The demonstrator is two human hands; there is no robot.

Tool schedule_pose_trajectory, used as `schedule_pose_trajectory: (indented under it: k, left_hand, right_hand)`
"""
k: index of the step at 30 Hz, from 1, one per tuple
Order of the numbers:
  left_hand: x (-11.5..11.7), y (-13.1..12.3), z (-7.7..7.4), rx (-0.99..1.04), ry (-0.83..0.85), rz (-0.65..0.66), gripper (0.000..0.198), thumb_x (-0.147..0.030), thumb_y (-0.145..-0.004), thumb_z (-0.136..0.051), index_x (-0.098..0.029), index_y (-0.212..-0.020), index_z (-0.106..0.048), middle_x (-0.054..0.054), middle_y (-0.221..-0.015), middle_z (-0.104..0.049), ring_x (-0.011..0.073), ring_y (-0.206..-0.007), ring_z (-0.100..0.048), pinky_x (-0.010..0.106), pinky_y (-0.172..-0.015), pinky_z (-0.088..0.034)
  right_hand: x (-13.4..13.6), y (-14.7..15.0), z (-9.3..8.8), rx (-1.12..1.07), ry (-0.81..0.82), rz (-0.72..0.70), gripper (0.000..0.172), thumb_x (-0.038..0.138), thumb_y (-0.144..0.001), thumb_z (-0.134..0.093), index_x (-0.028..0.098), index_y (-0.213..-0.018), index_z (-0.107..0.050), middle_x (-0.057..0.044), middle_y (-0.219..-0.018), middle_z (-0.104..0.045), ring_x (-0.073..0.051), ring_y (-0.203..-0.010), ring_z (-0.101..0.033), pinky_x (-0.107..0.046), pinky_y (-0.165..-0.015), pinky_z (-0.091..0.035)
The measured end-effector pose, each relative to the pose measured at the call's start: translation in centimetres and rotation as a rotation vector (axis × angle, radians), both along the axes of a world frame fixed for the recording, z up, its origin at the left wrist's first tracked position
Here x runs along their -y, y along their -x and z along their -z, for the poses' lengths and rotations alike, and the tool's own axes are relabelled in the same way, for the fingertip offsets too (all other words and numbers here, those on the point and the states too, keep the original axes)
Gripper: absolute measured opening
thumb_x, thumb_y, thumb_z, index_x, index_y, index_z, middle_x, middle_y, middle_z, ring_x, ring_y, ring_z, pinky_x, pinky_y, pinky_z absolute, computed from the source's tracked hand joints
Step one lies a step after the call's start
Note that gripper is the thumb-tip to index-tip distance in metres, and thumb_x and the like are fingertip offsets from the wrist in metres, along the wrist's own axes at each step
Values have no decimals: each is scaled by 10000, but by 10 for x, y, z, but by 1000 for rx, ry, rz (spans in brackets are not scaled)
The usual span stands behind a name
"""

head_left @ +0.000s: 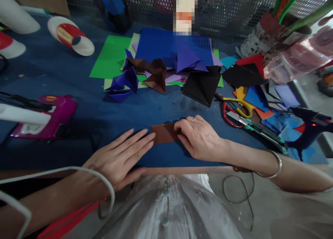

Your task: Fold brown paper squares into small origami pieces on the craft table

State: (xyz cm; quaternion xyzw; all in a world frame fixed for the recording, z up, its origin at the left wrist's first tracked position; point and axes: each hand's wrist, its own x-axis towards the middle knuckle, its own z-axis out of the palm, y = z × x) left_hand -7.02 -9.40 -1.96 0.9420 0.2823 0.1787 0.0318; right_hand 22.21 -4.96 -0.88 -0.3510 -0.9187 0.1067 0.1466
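A small brown piece of folded paper [164,133] lies flat near the front edge of the blue table [85,93]. My left hand [122,154] rests flat with its fingers stretched out, the fingertips touching the paper's left end. At the paper's right end, my right hand [199,136] has its fingers curled and pinched on the edge. Beyond the hands lie folded shapes: a blue one [125,82], a brown one [157,74] and a black one [204,84].
Scissors [244,107] and a green cutter [262,131] lie to the right, before a glue gun [309,122] and paper scraps. A magenta device [62,114] stands left. Sheets [156,44] are stacked at the back. A pale cable [104,178] crosses my left forearm.
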Motion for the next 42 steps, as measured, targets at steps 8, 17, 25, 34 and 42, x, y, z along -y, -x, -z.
schedule_pose_trajectory:
  k: [8, 17, 25, 34, 42]
  left_hand:
    - [-25, -18, -9, 136, -210, 71, 170, -153, -956, -619, -102, -1089, -711, 107, -1124, -796, 228, -1100, -751, 417, -1097, -561]
    - [-86, -66, -34, 257, 158, -158, 295, -293, -1023, -506, -173, -889, -740, 24, -904, -788, 161, -830, -745, 253, -747, -554]
    - [-96, -64, -28, 445, 653, -267, 238, -364, -922, -625, -174, -985, -756, 44, -968, -779, 158, -826, -732, 221, -686, -561]
    - [-91, -62, -31, 466, 1120, -75, 484, -378, -832, -760, -204, -1270, -649, 95, -1197, -759, 211, -953, -761, 296, -754, -628]
    - [-91, -60, -22, 540, 1183, 6, 474, -244, -881, -695, -185, -1337, -582, 108, -1282, -727, 262, -1201, -697, 406, -1005, -579]
  right_hand:
    - [-2, -4, 2, -149, 66, 17, 120, 161, -953, -495, 171, -1044, -574, -4, -779, -632, -157, -684, -548, -311, -710, -361]
    - [-1, -12, -1, -301, -78, 141, 149, 184, -974, -551, 167, -1109, -613, -113, -1045, -672, -255, -982, -612, -401, -859, -482]
    - [-1, -11, 0, -247, -82, 23, 351, 235, -1016, -569, 128, -1350, -555, -122, -1165, -713, -263, -1125, -624, -432, -958, -449]
    - [1, -14, -5, -361, -293, -101, 253, 60, -987, -494, 167, -1071, -706, -73, -947, -697, -213, -965, -633, -390, -838, -466]
    - [2, -14, -3, -376, -454, -46, 237, 71, -997, -509, 214, -1034, -694, -32, -967, -732, -182, -993, -662, -381, -870, -453]
